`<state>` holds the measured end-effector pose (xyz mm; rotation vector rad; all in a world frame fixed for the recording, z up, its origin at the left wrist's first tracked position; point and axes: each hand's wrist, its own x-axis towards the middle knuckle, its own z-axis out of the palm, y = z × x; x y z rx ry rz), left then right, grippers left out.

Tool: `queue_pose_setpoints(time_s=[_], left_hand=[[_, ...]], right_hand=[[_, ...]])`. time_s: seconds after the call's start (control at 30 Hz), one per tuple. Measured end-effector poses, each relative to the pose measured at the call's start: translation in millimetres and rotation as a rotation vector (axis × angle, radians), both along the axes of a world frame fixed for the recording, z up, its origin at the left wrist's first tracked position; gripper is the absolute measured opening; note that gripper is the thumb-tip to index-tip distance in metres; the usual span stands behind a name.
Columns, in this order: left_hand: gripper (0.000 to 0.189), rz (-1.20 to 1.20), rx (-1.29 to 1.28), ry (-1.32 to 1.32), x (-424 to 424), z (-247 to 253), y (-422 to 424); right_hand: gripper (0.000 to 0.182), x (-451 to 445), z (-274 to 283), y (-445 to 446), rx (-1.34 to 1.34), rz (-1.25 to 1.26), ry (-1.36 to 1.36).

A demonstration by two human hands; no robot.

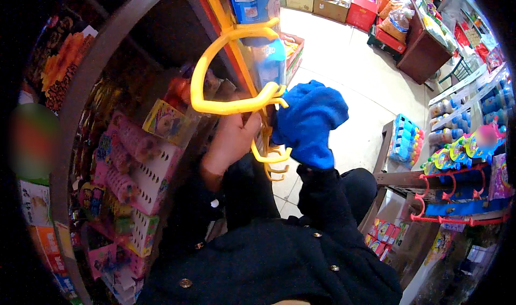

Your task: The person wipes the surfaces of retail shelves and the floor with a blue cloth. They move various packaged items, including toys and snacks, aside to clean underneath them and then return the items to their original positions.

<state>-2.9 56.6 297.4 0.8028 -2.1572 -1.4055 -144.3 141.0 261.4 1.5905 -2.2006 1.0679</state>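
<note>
A yellow display rack [229, 105] with curved arms and short hooks stands upright directly before me. My left hand [234, 137] is at its slim post, thumb against the side and the other fingers partly hidden behind a curved arm. A bunched blue cloth [312, 117] covers my right hand down to the wrist, so its fingers do not show. The cloth is against the right side of the rack, beside the hook tips. Above it, blue printed packaging [252, 2] stands behind the upper arms.
Shelves with pink packaged goods [129, 168] rise close on my left. On the right are a rack with red hooks [451, 220] and bottles [443, 107]. Cardboard boxes [332, 2] line the far side of the tiled floor [350, 67], near a brown counter [425, 51].
</note>
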Motion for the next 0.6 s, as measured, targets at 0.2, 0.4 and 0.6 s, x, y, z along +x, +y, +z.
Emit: queue_pose_setpoints(time_s=[0.2,0.4,0.6], left_hand=[[0.034,-0.003,-0.138,0.082,-3,-2,2],[0.033,-0.010,-0.365,-0.075,-4,4,1],[0.036,-0.062,-0.332,-0.034,-8,2,6]], right_hand=[[0.018,-7,35,12,0.148,0.400,0.029],[0.018,-2,22,8,-0.131,0.516,0.061],[0.027,-19,6,-7,0.072,0.452,-0.021]])
